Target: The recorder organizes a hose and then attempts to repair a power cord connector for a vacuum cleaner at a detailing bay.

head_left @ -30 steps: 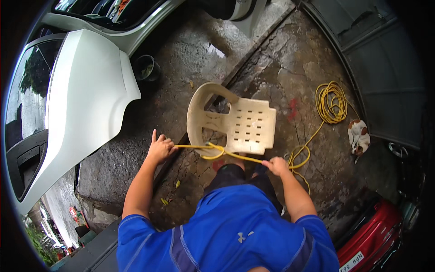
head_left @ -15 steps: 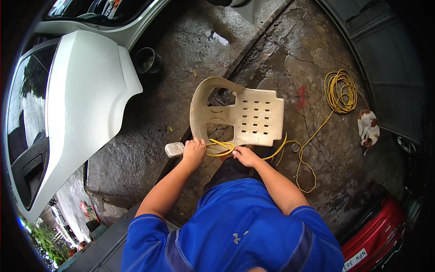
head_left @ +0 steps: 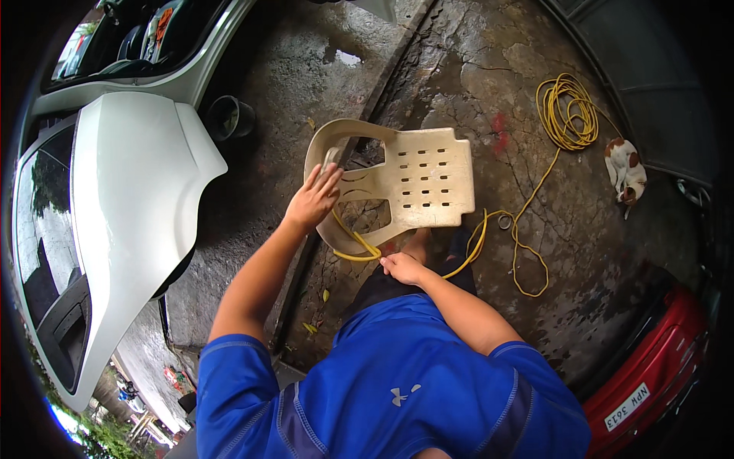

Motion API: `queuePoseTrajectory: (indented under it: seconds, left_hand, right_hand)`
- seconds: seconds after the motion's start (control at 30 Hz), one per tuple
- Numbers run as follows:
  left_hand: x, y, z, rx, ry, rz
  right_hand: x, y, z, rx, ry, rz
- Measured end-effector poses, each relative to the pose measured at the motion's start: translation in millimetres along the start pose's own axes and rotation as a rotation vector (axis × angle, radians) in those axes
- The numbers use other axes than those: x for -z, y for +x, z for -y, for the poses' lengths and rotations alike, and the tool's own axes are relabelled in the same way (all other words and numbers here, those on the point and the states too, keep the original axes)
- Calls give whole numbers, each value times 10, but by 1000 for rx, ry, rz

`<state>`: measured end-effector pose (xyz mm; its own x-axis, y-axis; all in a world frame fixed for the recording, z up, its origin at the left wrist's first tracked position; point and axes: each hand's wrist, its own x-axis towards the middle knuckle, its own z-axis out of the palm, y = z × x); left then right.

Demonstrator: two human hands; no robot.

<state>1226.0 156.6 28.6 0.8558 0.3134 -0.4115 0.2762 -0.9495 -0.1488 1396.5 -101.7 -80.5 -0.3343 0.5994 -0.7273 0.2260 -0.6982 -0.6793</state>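
The white, worn outlet box (head_left: 331, 157) of a yellow extension cord shows past the fingertips of my left hand (head_left: 313, 200). That hand is over the backrest of a cream plastic chair (head_left: 461, 176), its fingers fairly straight along the box; its palm side is hidden. From there the yellow cord (head_left: 358, 258) bends round to my right hand (head_left: 404, 268), whose fingers are closed on it in front of my body. Beyond the right hand, the cord runs on to the floor at the right. A loose coil of it (head_left: 567, 115) lies there.
A white car (head_left: 138, 168) with an opened panel stands at the left, beside a dark bucket (head_left: 229, 118). A brown-and-white dog (head_left: 625, 170) lies near the coil. At the lower right is a red car (head_left: 650, 367). The concrete floor (head_left: 313, 84) is wet and cracked.
My left hand has moved up and away from my body, bringing the outlet box from beside the chair to over its backrest. The right hand still grips the cord, slightly lower.
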Motion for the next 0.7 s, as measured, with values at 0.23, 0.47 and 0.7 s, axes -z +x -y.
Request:
queuePoseTrajectory:
  seconds: [0.23,0.47,0.7]
  left_hand:
    - [-716,-708,-1880,1763,-1269,-378]
    - [-774,-420,-2158,1671,-2312,-588]
    - [-793,-389,-2248,1562,-2528,-429]
  right_hand:
    - [-91,-18,-32,-33,103,101]
    - [-12,50,141,-299,477,113]
    - [-91,327,75,-159,316,118]
